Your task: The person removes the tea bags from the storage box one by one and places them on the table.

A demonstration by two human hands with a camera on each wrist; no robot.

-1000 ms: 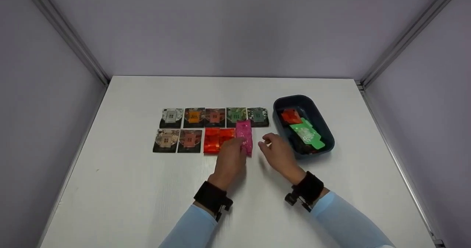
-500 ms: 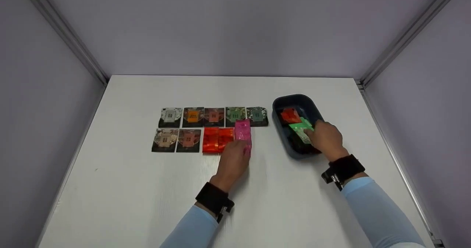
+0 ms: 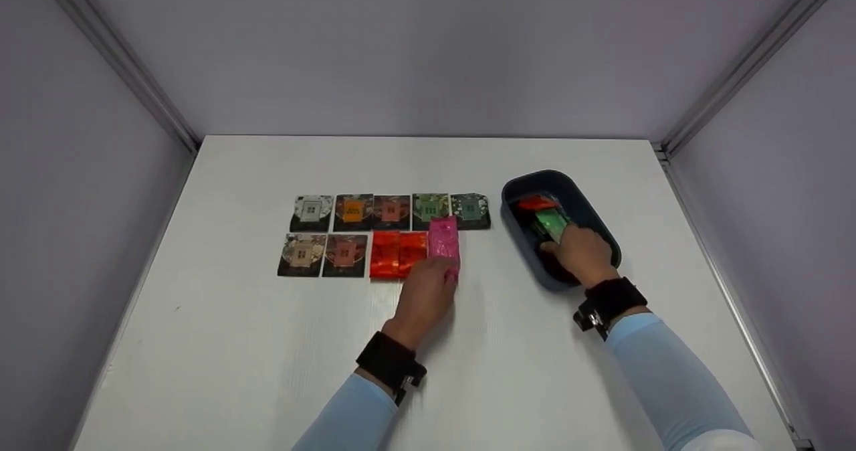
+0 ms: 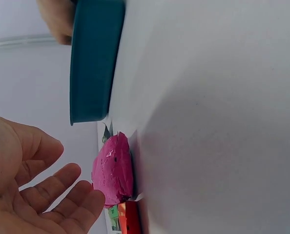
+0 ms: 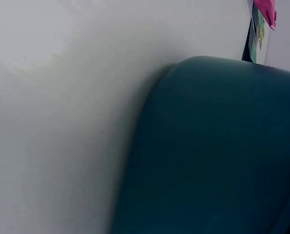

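Observation:
My left hand (image 3: 426, 296) is at the near end of a shiny pink packet (image 3: 443, 240). In the left wrist view its fingers (image 4: 79, 207) are loosely bent, with the tips close against the packet and the thumb apart from it. My right hand (image 3: 583, 255) reaches into a dark blue bin (image 3: 513, 227), over the near part. A green packet (image 3: 552, 222) lies tilted just beyond its fingers, partly covered. The right fingertips are hidden, so I cannot tell whether they grip anything. The right wrist view shows mostly the outer wall of the bin (image 5: 218, 146).
Two red packets (image 3: 398, 255) lie side by side left of the pink one. Several flat dark printed packets (image 3: 353, 213) form a back row, with two more (image 3: 322, 255) in the front row. Another red packet (image 3: 537, 203) is in the bin. Grey walls enclose the white table (image 3: 234, 344).
My right hand has gone from beside the pink packet over to the bin and down into it. The green packet has shifted and tilted there. My left hand has barely moved.

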